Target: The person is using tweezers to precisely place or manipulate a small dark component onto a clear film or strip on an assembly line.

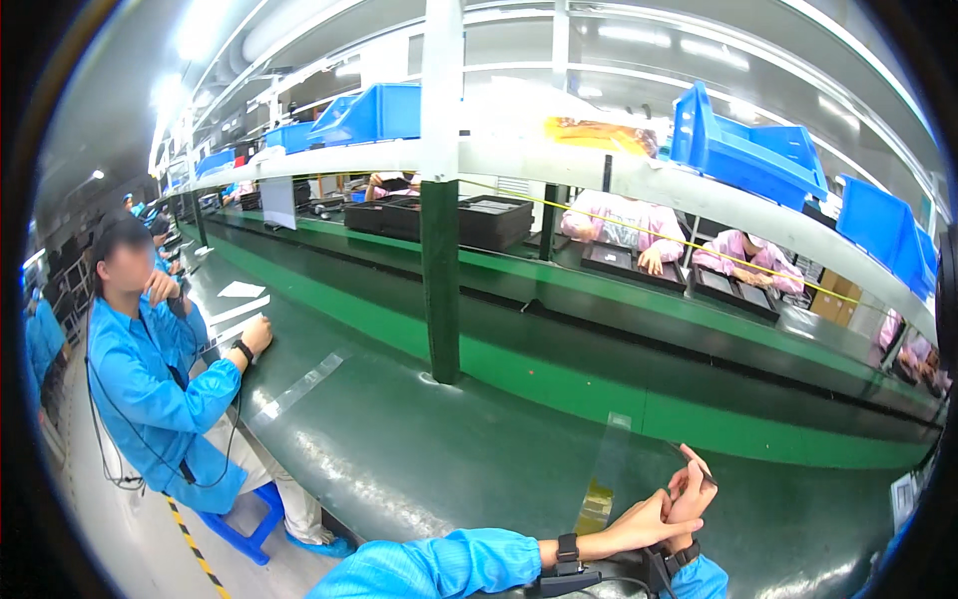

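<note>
Low at the right, my two hands meet above the green bench top [479, 439]. My left hand [639, 526] comes across from the left in a blue sleeve, its thumb and fingers closed around the base of my right hand. My right hand [689, 487] is raised with its fingers up, the index finger stretched and the others slightly bent. A small dark patch shows at its fingertips; what it is cannot be made out. Black bands with cables sit on both wrists. Beside my left hand, a yellow piece of tape [596, 507] lies on a clear tape strip [612, 449].
To the left, a person in a blue jacket [165, 399] sits on a blue stool [244, 524], one forearm on the bench. A green post [440, 290] rises from the bench. Blue bins [743, 150] stand on the overhead shelf. Across the line, people in pink handle black trays [629, 265].
</note>
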`<state>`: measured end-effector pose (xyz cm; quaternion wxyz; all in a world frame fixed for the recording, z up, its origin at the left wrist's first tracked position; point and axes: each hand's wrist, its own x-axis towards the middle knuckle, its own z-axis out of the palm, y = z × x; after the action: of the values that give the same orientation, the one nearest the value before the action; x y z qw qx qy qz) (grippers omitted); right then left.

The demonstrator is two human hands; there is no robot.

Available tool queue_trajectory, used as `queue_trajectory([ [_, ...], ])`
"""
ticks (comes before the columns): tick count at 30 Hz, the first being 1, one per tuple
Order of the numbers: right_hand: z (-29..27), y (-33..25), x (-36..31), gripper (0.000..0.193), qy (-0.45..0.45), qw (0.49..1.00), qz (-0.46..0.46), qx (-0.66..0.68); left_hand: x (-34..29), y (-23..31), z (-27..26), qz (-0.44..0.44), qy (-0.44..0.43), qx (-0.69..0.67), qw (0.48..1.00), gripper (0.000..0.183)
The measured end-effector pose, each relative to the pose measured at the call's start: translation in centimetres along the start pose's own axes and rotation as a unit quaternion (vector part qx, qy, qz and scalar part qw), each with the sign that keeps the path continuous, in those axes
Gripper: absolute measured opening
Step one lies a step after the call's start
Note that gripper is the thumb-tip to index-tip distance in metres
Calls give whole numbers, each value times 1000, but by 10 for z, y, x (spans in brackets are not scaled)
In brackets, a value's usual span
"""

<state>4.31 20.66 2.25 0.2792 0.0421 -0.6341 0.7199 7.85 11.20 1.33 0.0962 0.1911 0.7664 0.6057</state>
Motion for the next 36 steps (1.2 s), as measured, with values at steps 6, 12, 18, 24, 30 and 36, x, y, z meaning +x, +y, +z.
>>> queue_trajectory([
  [6,-2,20,0,31,-18,999,-28,-7,-8,21,-25,100,-3,203,974,65],
  [12,-5,31,0,29,-21,999,-22,25,1,18,-40,224,-46,343,911,54],
  [18,2,22,1,34,-38,999,20,-32,-33,72,-67,232,48,510,827,24],
  [24,-30,37,20,40,73,978,193,18,-84,162,-107,425,98,354,828,17],
  [30,-7,34,13,39,41,978,201,22,-121,206,-127,540,199,448,684,30],
  [36,-22,33,22,40,25,983,181,29,-128,203,-101,480,211,436,732,46],
])
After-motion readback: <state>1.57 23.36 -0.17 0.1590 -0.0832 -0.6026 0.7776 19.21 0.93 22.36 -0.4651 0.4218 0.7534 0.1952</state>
